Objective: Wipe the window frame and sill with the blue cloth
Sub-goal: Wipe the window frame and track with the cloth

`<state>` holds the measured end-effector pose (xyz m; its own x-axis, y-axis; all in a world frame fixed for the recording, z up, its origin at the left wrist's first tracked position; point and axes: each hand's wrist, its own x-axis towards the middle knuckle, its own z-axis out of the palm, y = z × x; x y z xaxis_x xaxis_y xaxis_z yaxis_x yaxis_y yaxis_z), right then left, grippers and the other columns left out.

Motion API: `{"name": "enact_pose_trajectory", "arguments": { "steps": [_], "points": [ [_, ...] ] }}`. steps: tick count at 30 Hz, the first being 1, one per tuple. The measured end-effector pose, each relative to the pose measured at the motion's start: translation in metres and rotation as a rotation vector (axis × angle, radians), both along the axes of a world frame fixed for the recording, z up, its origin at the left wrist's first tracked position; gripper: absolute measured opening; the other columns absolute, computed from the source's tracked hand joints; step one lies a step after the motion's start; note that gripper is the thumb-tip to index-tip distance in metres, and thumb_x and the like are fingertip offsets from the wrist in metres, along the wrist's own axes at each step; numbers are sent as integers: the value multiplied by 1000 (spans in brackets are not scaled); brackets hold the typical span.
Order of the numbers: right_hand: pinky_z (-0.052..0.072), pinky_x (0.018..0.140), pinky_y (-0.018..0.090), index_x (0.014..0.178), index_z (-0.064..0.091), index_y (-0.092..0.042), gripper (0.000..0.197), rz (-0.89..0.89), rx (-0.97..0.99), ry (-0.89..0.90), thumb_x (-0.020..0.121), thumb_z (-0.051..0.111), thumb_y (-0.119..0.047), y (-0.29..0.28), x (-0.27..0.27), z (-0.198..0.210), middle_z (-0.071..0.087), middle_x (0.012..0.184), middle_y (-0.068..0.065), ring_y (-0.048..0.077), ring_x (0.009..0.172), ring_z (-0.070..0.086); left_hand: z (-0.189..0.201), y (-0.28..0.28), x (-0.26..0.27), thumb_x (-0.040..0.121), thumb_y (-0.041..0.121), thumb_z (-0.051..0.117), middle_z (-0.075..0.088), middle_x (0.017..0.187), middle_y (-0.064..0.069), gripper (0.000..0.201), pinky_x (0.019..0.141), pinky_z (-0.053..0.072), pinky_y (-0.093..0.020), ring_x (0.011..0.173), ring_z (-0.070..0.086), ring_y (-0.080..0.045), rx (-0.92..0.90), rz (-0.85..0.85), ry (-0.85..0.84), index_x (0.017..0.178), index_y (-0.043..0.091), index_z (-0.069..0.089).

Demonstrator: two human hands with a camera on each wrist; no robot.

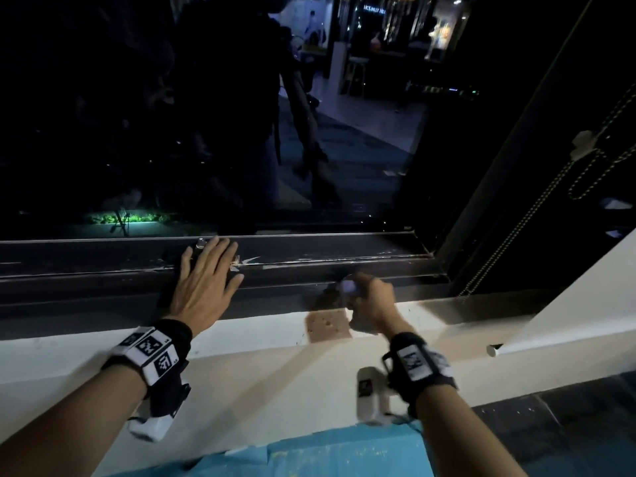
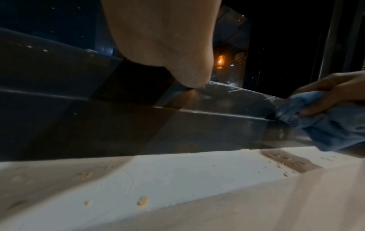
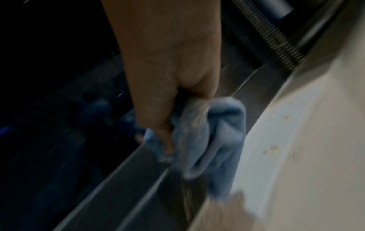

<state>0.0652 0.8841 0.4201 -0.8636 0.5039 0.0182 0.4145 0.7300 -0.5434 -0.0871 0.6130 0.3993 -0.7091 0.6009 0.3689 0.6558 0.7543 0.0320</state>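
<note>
The dark metal window frame runs across the head view above the pale sill. My left hand lies flat on the frame rail, fingers straight and spread. My right hand grips the bunched blue cloth against the frame's lower rail, just above the sill. The left wrist view shows the cloth pressed on the rail at the far right. In the blurred right wrist view the fingers curl round the cloth at the frame's edge.
A brown rough patch marks the sill under my right hand. A bead chain hangs by the right upright of the frame. Dark glass fills the upper view. A light blue sheet lies below the sill.
</note>
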Motion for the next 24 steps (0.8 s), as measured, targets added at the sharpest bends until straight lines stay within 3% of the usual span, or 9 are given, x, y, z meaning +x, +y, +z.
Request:
{"name": "enact_pose_trajectory", "arguments": {
  "steps": [2, 3, 7, 10, 16, 18, 20, 22, 24],
  "points": [
    [38, 70, 22, 109, 64, -18, 30, -107, -124, 61, 79, 68, -19, 27, 16, 15, 65, 93, 2, 19, 92, 61, -1, 1, -2, 93, 47, 24, 42, 146, -10, 63, 110, 16, -52, 139, 29, -23, 29, -2, -15, 140, 9, 40],
    [36, 69, 22, 109, 63, -17, 30, -193, -132, 109, 79, 68, -19, 38, 19, 18, 65, 92, 2, 18, 90, 60, -2, 1, -3, 93, 47, 24, 42, 145, -10, 62, 110, 16, -52, 139, 30, -23, 44, 1, -16, 139, 9, 40],
    [38, 88, 35, 117, 50, -1, 41, -423, -34, 74, 82, 65, -15, 42, 0, -4, 56, 119, 27, 39, 110, 52, -5, -1, -5, 93, 47, 24, 41, 146, -8, 62, 111, 16, -52, 138, 30, -22, 67, -12, -12, 141, 11, 38],
    [35, 97, 40, 120, 47, 0, 37, -430, 53, -22, 87, 58, -13, 15, -25, -17, 48, 127, 25, 41, 116, 45, -7, -2, -7, 93, 48, 25, 39, 147, -7, 62, 111, 15, -52, 139, 28, -22, 70, -25, -1, 142, 12, 36],
    [38, 95, 40, 122, 50, -5, 33, -262, 162, -50, 89, 45, -4, -57, -45, -28, 48, 128, 21, 39, 115, 40, -9, 0, -7, 92, 47, 27, 40, 146, -9, 62, 111, 13, -53, 138, 29, -22, 108, -34, 11, 140, 10, 39],
    [40, 93, 37, 117, 57, -6, 32, -137, 122, 25, 85, 51, -6, -68, -35, -20, 54, 121, 17, 35, 112, 45, -8, -1, -8, 92, 47, 27, 40, 146, -9, 62, 111, 13, -52, 138, 29, -22, 111, -40, 9, 141, 11, 38],
    [46, 81, 26, 98, 67, -13, 21, -38, -63, 165, 81, 57, -10, -63, -19, -7, 66, 97, 6, 20, 95, 59, -8, -3, -8, 92, 47, 26, 40, 146, -8, 62, 111, 14, -52, 138, 29, -21, 114, -52, 5, 141, 11, 38],
    [41, 66, 13, 90, 69, -20, 18, -96, -228, 248, 80, 58, -10, -47, -2, 5, 66, 80, -5, 7, 76, 60, -7, -5, -9, 92, 47, 25, 41, 146, -8, 62, 111, 15, -52, 138, 29, -21, 113, -63, 3, 141, 11, 38],
    [38, 67, 13, 97, 68, -21, 25, -257, -190, 299, 78, 58, -8, -26, 5, 3, 66, 87, 1, 14, 80, 59, -7, -6, -9, 92, 47, 24, 41, 146, -8, 62, 111, 16, -52, 138, 29, -21, 106, -72, -6, 141, 11, 38]
  ]
}}
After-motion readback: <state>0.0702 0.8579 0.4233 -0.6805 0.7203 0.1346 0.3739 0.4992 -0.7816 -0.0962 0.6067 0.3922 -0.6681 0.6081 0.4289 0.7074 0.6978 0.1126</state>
